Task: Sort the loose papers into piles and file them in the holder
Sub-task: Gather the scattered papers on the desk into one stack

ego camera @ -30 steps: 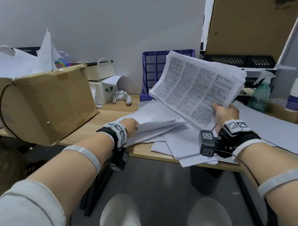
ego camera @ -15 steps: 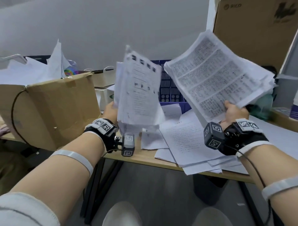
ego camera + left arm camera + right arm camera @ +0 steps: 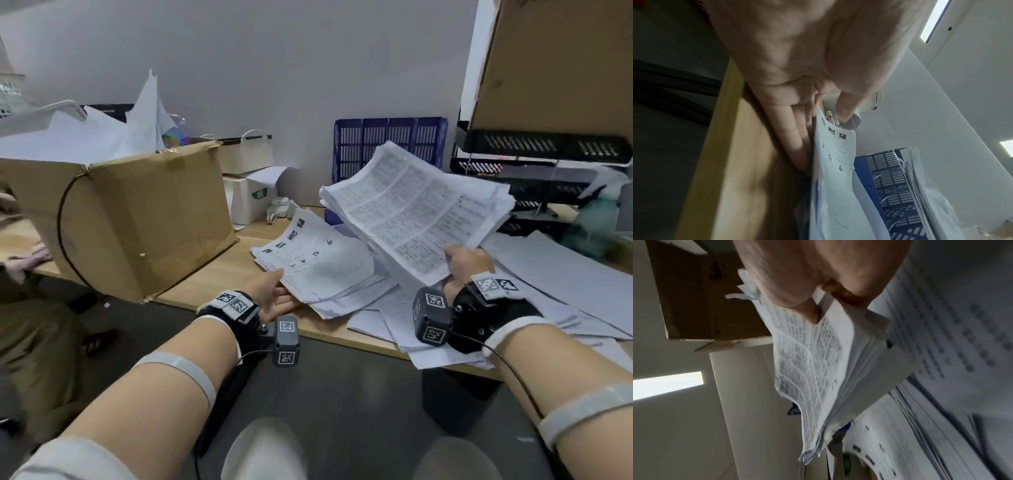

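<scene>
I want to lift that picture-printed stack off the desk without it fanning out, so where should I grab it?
Probably the near-left edge of the picture-printed stack, where the left hand lies: it overhangs lower sheets, letting fingers go under and thumb on top.

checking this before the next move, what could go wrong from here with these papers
The thick stack is held by the right hand at one corner only, fanned and sagging; sheets may slip out. The pile under the left hand overhangs the desk edge and might slide off. Loose sheets near the front edge look similarly precarious.
</scene>
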